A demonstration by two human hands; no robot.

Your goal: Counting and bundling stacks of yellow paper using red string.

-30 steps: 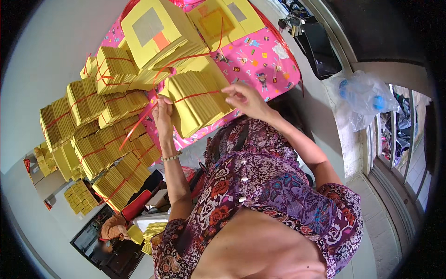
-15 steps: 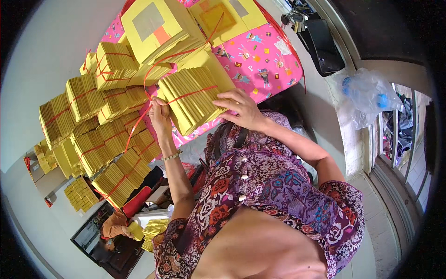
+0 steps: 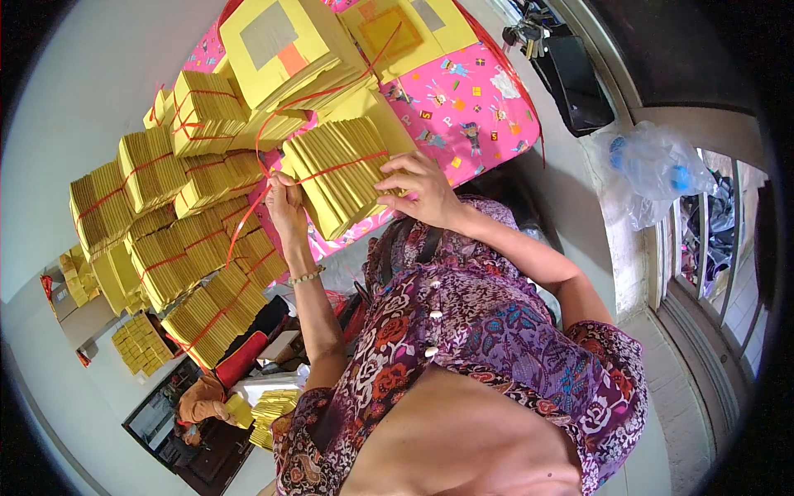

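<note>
A bundle of yellow paper packets (image 3: 335, 165), stood on edge side by side, rests on the pink patterned table cover. A red plastic strap (image 3: 343, 168) runs around it. My left hand (image 3: 285, 202) is closed at the bundle's left end, pinching the red strap, whose loose tail hangs down past the wrist. At the opposite end my right hand (image 3: 422, 190) lies against the packets, fingers apart and slightly bent. Its fingertips touch the bundle near the strap.
Several strapped yellow bundles (image 3: 186, 248) are piled to the left. Larger yellow sheets (image 3: 285, 50) stand stacked behind. The pink cover (image 3: 471, 107) extends right. A plastic bag (image 3: 662, 178) hangs by the window bars. Another person (image 3: 203, 401) holds yellow packets at lower left.
My right hand has shifted slightly left along the bundle's end, its fingers more bent and spread. My left hand stays closed on the strap.
</note>
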